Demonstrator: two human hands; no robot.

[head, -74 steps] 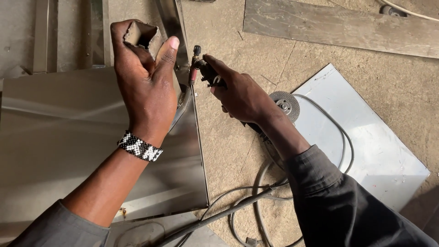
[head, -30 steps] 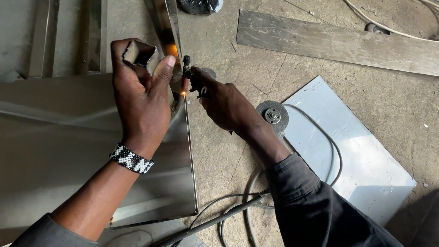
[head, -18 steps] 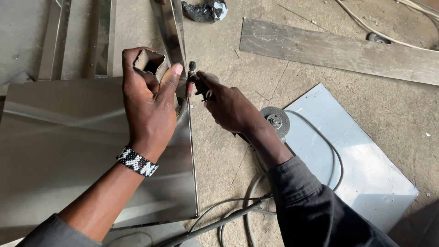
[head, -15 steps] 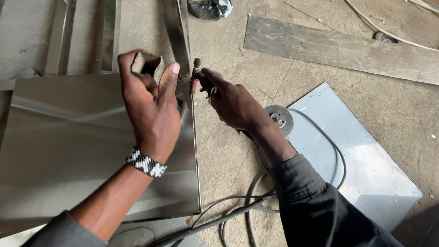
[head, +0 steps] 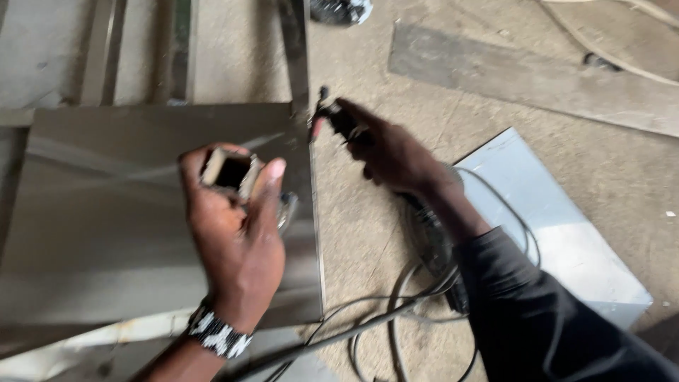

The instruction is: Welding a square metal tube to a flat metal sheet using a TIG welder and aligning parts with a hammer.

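Welding torch (head: 327, 117) is clamped in the right hand (head: 396, 152) at the steel sheet's (head: 106, 226) far right corner; left hand (head: 237, 237) grips a square tube piece (head: 228, 170).

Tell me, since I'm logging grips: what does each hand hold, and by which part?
The left hand pinches a small dark rectangular piece by its sides between thumb and fingers. The right hand grips a welding torch by its handle.

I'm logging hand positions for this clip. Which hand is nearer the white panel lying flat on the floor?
Right. The right hand holds a torch just left of the white panel, its forearm crossing the panel's edge. The left hand is farther left, over the steel sheet.
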